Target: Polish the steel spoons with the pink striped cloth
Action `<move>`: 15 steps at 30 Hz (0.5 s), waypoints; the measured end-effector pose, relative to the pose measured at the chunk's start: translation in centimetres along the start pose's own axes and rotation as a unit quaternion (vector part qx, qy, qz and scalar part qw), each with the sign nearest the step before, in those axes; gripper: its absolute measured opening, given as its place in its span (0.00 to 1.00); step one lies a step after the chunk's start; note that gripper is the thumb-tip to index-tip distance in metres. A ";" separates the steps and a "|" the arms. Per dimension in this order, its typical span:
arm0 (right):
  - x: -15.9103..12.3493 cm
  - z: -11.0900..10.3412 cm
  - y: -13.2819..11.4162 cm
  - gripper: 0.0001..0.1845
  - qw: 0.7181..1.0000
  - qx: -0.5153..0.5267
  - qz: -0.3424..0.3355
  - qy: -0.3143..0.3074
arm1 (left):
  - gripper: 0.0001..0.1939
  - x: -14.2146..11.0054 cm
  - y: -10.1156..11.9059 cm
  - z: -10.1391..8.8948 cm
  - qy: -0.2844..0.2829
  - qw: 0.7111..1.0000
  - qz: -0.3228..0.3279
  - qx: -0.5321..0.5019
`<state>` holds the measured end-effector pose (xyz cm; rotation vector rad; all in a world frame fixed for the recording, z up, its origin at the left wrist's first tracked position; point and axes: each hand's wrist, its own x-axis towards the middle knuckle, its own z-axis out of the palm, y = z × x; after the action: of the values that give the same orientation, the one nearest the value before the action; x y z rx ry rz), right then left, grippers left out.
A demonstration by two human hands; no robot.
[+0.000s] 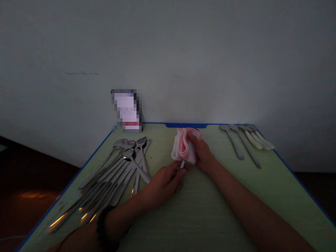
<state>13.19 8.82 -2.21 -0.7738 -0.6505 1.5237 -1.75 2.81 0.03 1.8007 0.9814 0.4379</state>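
Over the middle of the table, my left hand (165,180) is closed around the handle of a piece of metal cutlery (182,164). Its far end goes into a folded pink and white cloth (182,145), so I cannot tell its kind. My right hand (203,150) grips the cloth from the right side, thumb on top, around that hidden end. Left of my left hand lies a spread pile of shiny metal cutlery (112,178), with several spoon heads (129,154) at its far end. My left forearm covers part of the pile.
At the far right lie metal spoons (237,145) and several white-handled utensils (253,139). A phone (127,110), its screen blurred, leans against the wall (183,63) at the back left. The pale green table (189,217) has a blue edge.
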 end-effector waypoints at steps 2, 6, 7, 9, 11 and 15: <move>0.0 0.0 0.0 0.14 1.000 -0.002 0.005 0.002 | 0.11 0.0 0.0 0.0 0.001 1.000 -0.002 -0.001; 0.0 -0.1 0.0 0.15 1.000 -0.003 0.004 0.005 | 0.11 -0.1 0.2 0.1 0.009 1.000 -0.005 -0.003; 0.0 -0.1 0.0 0.15 1.000 -0.004 0.003 0.005 | 0.11 -0.1 0.2 0.1 0.012 1.000 -0.007 -0.001; 0.0 -0.1 0.1 0.16 1.000 -0.010 0.006 0.004 | 0.11 0.0 0.2 0.0 0.013 1.000 -0.009 0.003; 0.0 -0.1 0.1 0.16 1.000 -0.013 0.007 0.000 | 0.11 0.0 0.2 0.0 0.011 1.000 -0.007 0.004; 0.0 -0.1 0.1 0.15 1.000 -0.011 0.003 0.001 | 0.11 0.0 -0.1 0.1 0.008 1.000 -0.001 0.000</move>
<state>13.21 8.78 -2.32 -0.7952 -0.6653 1.5233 -1.69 2.74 -0.08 1.7978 0.9950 0.4515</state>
